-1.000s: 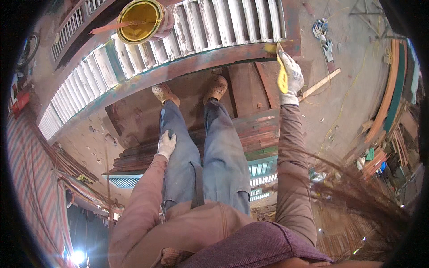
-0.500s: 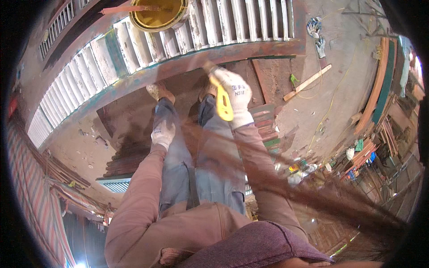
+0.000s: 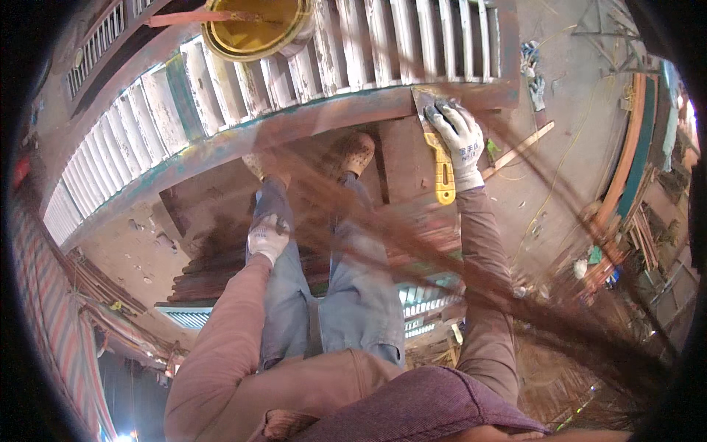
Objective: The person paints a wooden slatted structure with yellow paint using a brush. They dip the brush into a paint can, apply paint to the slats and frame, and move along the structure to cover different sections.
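Observation:
My right hand [image 3: 459, 140], in a white glove with dark fingertips, grips a putty knife [image 3: 443, 173] by its yellow handle. The knife's metal blade meets the near rail of a louvred wooden shutter [image 3: 353, 109], close to the right-hand corner. White, worn slats fill the shutter, and its frame is patchy brown and green. My left hand [image 3: 269, 237], gloved too, lies on my left knee and holds no tool. On the slats stands an open round can [image 3: 256, 33] with a yellowish inside; a reddish wooden stick [image 3: 193, 18] lies across its rim.
Blurred brown strands cross the view from middle to lower right. Stacked wooden strips [image 3: 213, 274] lie beneath my legs. A pair of gloves [image 3: 534, 74] and a loose wooden strip [image 3: 519, 151] are on the floor at right. Long boards [image 3: 622, 155] stand farther right; striped cloth [image 3: 48, 309] hangs left.
My right hand has swung right and slightly forward with the putty knife, from mid-rail toward the shutter's right corner. My left hand has shifted slightly down on my knee.

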`<control>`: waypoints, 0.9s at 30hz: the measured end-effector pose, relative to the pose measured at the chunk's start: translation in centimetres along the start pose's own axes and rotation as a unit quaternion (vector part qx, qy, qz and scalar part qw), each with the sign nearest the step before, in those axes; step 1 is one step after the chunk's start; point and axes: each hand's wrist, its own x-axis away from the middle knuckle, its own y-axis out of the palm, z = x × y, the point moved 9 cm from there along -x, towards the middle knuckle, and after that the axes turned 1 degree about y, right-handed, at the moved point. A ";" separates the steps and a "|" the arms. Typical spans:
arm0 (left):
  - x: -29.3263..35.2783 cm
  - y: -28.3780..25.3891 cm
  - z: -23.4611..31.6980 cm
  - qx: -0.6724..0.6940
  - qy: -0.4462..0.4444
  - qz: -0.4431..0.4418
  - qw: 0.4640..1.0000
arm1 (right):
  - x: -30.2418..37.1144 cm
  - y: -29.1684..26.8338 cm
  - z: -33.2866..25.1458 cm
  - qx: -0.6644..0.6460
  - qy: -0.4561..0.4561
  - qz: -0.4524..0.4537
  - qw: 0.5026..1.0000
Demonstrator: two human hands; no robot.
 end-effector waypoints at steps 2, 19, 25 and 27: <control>-0.1 0.1 0.5 0.004 -0.018 -0.026 0.999 | 0.8 -0.1 -1.3 0.006 0.000 0.000 1.000; 0.2 1.4 -1.6 0.008 0.036 0.024 0.999 | 0.0 -0.3 -2.4 -0.030 0.274 -0.042 0.960; 0.5 2.5 -3.1 0.029 0.007 -0.023 0.999 | -1.5 0.6 -8.2 0.019 0.251 -0.075 0.965; 0.5 3.3 -3.4 0.032 -0.001 -0.050 0.998 | -2.5 1.5 -11.7 0.026 0.232 -0.064 0.970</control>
